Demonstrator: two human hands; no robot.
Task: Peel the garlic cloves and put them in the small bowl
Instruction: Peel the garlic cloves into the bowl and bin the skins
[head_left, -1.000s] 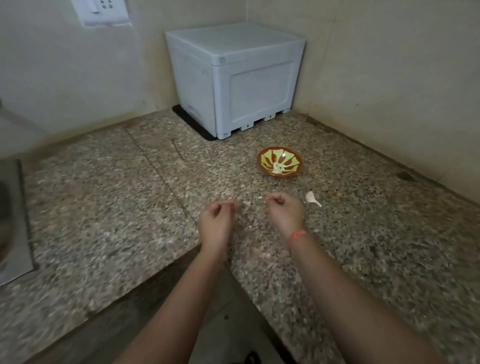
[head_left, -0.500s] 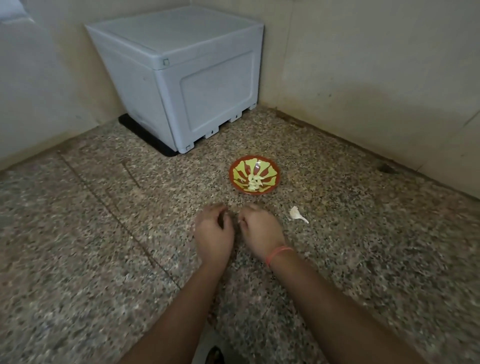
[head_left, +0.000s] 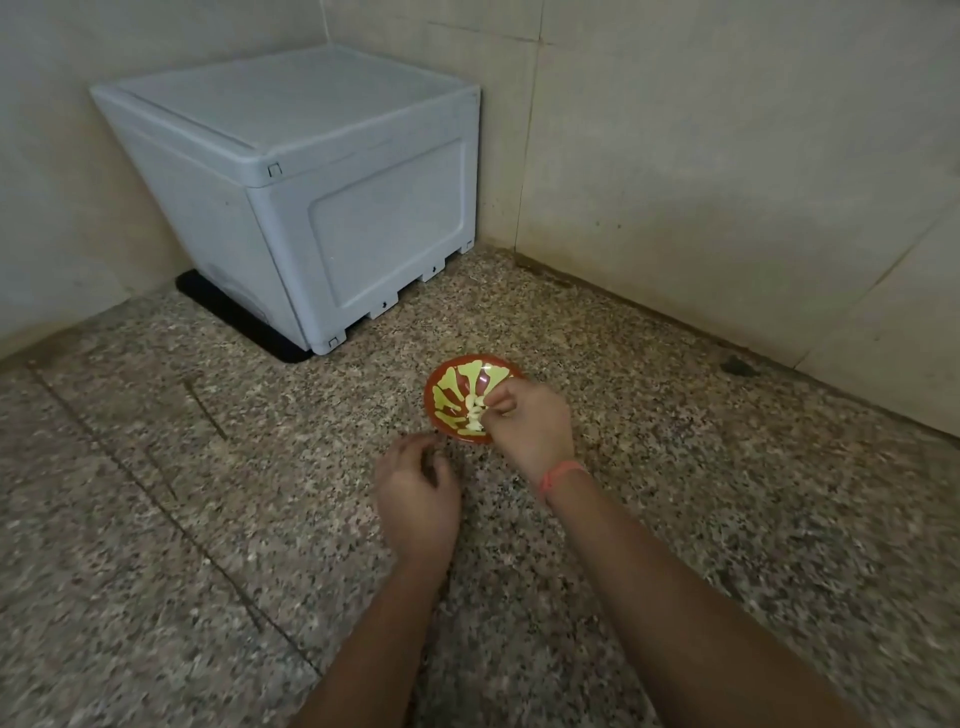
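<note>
Right hand (head_left: 530, 423) hovering over near-right rim of small bowl (head_left: 451, 382), fingertips bunched, seemingly pinching one of garlic cloves (head_left: 474, 415) lying inside (pale heap at bowl centre). Left hand (head_left: 415, 493) resting on granite counter (head_left: 208, 493) just near-left of bowl, fingers curling inward; whether holding anything, cannot tell. Grey box (head_left: 311, 197) standing beyond bowl.

We find the box (head_left: 311, 208) at the back of the counter (head_left: 156, 519), in the corner. The small bowl (head_left: 449, 387) sits before it, rightward, with garlic cloves (head_left: 474, 413) inside. Our right hand (head_left: 530, 423) overlaps the bowl's near right rim; our left hand (head_left: 415, 499) lies just before it.
</note>
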